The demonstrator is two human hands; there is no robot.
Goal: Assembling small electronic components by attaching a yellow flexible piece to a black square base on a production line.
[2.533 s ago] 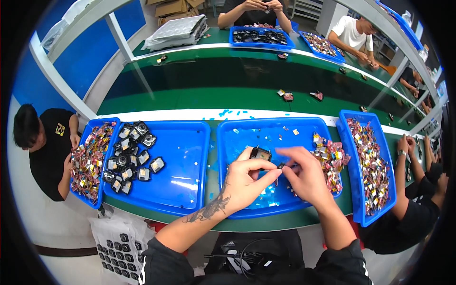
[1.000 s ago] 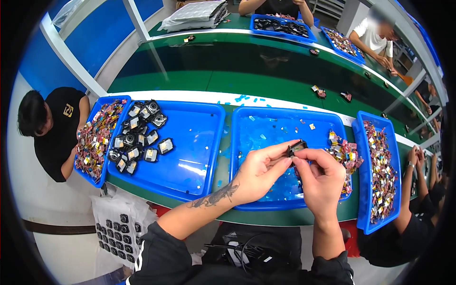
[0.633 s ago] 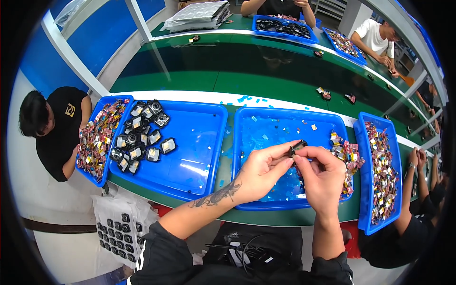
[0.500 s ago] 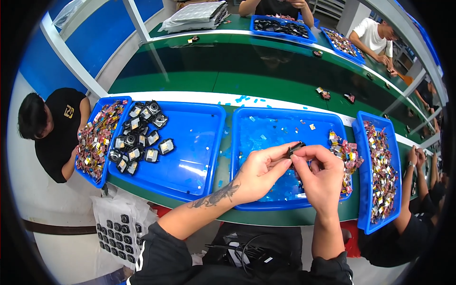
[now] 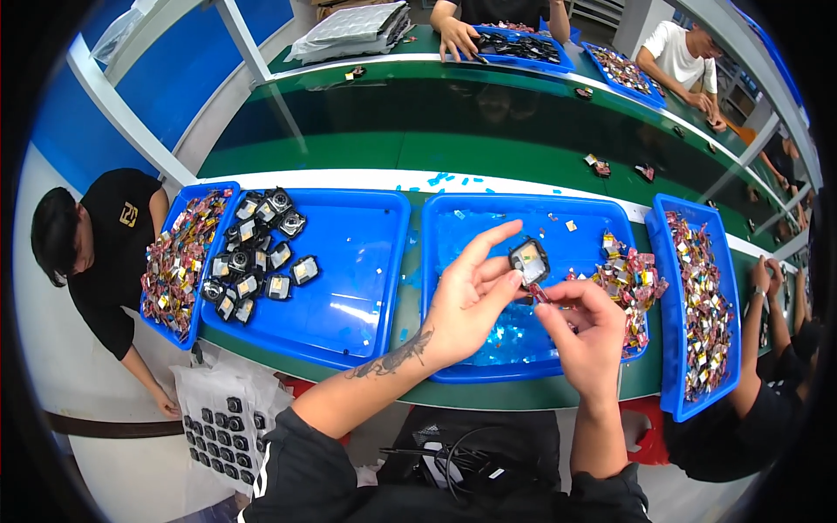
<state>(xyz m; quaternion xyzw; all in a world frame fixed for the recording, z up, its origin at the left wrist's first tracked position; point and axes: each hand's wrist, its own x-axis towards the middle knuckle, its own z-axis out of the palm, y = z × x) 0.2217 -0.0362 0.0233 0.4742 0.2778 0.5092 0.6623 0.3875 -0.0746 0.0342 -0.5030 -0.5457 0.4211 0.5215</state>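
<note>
Over the middle blue tray point(image 5: 514, 378), my left hand point(image 5: 466, 314) pinches a small black square housing point(image 5: 528, 260) with a pale panel on its upper face. Its fingertips grip the lower edge, the index finger stretched out behind. My right hand point(image 5: 588, 336) holds a small reddish circuit board point(image 5: 539, 294) between thumb and index finger, close against the housing's lower edge. Whether the two parts are joined cannot be made out. Beside my right hand lies a pile of similar boards point(image 5: 635, 283) with yellow and white bits.
At left, a blue tray point(image 5: 357, 305) holds black housings point(image 5: 253, 248). Narrower trays of boards stand at the far left point(image 5: 185, 261) and right point(image 5: 708, 305). Beyond runs a green conveyor belt point(image 5: 349, 131) with scattered parts. Co-workers sit around. Bagged black parts point(image 5: 222, 436) lie lower left.
The housing has turned so its pale panel shows, and the red board is now visible in my right fingers. The co-worker at left has lowered an arm; one across the belt has reached to the table.
</note>
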